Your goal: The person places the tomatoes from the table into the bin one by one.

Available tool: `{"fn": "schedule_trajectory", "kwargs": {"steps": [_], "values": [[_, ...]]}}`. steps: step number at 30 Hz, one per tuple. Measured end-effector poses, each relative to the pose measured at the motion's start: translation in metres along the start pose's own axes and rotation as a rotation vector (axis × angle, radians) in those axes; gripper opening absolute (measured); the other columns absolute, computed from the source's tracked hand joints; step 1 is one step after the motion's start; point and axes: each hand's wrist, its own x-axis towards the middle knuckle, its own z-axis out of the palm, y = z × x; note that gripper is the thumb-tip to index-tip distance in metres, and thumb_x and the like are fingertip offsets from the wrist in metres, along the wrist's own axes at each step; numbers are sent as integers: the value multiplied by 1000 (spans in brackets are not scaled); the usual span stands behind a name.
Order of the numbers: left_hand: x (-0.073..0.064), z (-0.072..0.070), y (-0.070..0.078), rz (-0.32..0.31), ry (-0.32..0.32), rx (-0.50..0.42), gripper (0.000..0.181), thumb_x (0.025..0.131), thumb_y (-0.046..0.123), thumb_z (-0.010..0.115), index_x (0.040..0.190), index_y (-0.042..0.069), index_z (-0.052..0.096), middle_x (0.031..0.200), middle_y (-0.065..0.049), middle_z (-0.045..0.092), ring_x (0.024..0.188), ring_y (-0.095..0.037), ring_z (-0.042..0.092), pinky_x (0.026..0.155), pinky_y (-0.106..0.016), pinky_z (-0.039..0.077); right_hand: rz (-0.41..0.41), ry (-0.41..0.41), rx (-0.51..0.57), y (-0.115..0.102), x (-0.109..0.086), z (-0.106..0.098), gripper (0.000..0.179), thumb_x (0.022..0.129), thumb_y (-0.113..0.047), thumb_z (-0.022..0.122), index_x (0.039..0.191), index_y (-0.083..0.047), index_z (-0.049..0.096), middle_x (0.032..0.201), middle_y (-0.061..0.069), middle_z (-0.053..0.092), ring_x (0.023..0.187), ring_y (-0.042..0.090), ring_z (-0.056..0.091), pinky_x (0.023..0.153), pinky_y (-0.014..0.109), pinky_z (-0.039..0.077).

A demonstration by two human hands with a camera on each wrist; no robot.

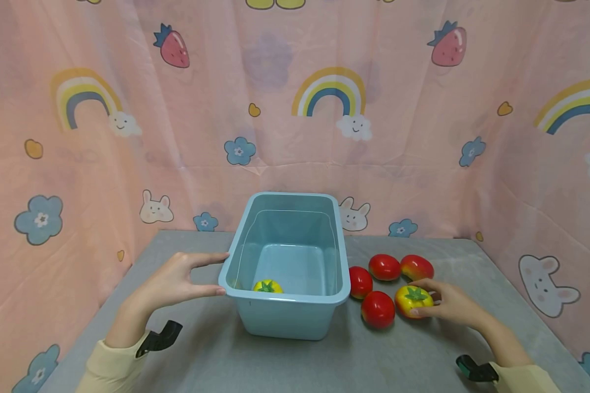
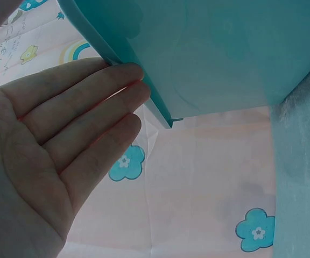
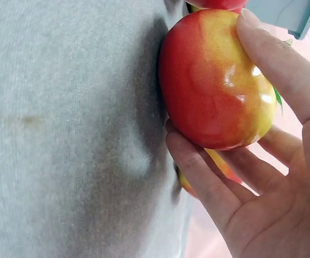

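Observation:
On the grey table stands a light-blue plastic bin (image 1: 287,321), with a yellow-topped tomato (image 1: 267,286) inside near its front wall. My left hand (image 1: 169,281) rests its straight fingertips at the bin's left rim; the left wrist view shows the fingers (image 2: 98,115) extended flat along it. Right of the bin, my right hand (image 1: 452,305) holds a red-and-yellow tomato (image 3: 214,80) with a green leafy top, thumb on one side and fingers on the other. The tomato sits low at the table surface, its shadow beside it.
Several red tomatoes lie between the bin and my right hand: one front (image 1: 378,310), one against the bin's side (image 1: 360,282), and others behind (image 1: 384,267). A pink patterned cloth (image 1: 285,174) hangs behind and around the grey table (image 1: 201,355).

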Motion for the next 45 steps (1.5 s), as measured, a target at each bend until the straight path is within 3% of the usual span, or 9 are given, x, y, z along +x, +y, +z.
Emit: {"fn": "schedule_trajectory", "kwargs": {"steps": [8,25,45], "values": [[0,1,-1,6,-1,-2,66,75,52,74,130,19,59,126,7,62,118,-16,59,93,-44,51,-13,0,9,2,0,0,60,77,-38,76,125,-10,56,117,17,60,94,23,59,72,35,55],[0,2,-3,6,5,-6,66,75,52,74,130,18,60,126,5,63,118,-16,59,93,-44,51,81,9,-1,-3,-2,-15,67,75,-45,75,129,-11,54,121,17,57,99,26,56,70,36,55],[0,1,-1,-2,3,-11,66,75,53,74,130,18,60,126,7,62,119,-16,58,95,-44,50,-25,48,-47,-21,-1,-37,64,78,-40,75,129,-7,53,121,22,57,100,32,58,70,38,57]]}}
